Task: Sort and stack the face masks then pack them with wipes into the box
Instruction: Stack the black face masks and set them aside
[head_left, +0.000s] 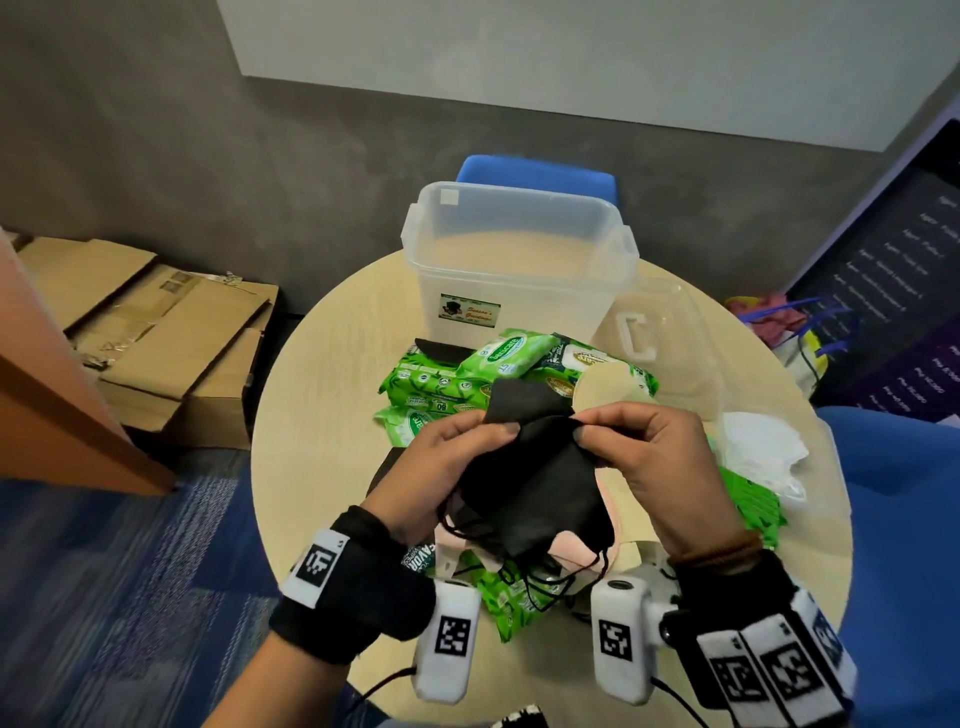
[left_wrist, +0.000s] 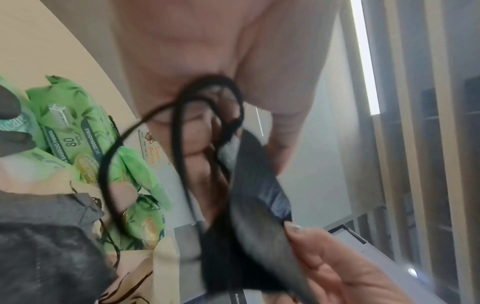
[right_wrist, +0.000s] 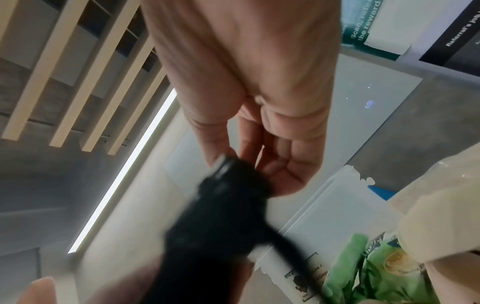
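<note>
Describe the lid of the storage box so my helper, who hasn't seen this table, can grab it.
Start at the tall clear plastic box at the far side of the round beige table. The clear flat lid lies on the table just right of it. Unlike the green wipe packs beside it, it is see-through, with a white handle.

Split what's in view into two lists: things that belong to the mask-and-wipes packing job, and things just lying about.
Belongs to the job:
black masks, held by left hand and right hand
white mask
green wipes packs
clear box
box lid

Just lying about:
cardboard boxes
blue chair
bag
</note>
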